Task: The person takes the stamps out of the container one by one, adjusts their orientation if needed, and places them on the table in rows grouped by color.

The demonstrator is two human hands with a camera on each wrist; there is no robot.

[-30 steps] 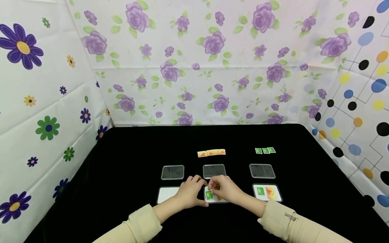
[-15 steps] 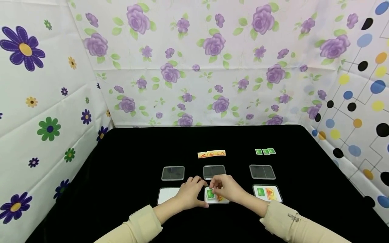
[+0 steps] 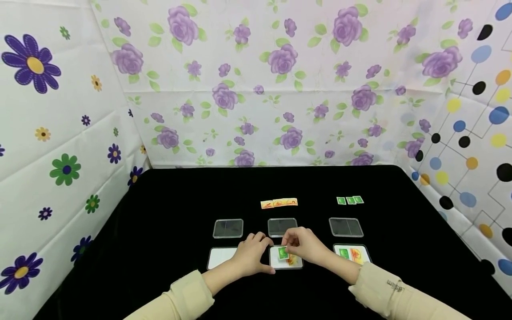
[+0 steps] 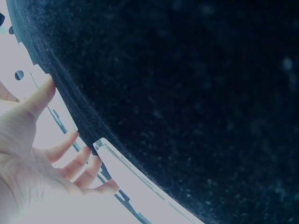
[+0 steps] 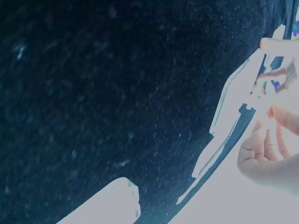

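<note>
In the head view my right hand (image 3: 302,244) pinches a small green stamp (image 3: 283,253) by its right side, just over the middle white-lined case (image 3: 276,264). A yellow-orange stamp (image 3: 294,260) lies in that case, partly covered by the green one and the hand. My left hand (image 3: 253,253) spans the case's left end, index finger at the far corner and thumb at the near one. The left wrist view shows this hand (image 4: 46,149) with its fingers spread and relaxed. In the right wrist view, glare washes out the stamp near my right hand (image 5: 271,149).
A white-lined case (image 3: 218,256) lies left, partly behind my left arm. Another (image 3: 364,249) at right holds one green and one orange stamp. Three clear lids (image 3: 228,228) lie in a row behind. Farther back are orange stamps (image 3: 279,203) and three green stamps (image 3: 350,200).
My right hand has moved slightly right and up with the green stamp, which has shifted from the case's left half toward its middle. My left hand has stayed in place.
</note>
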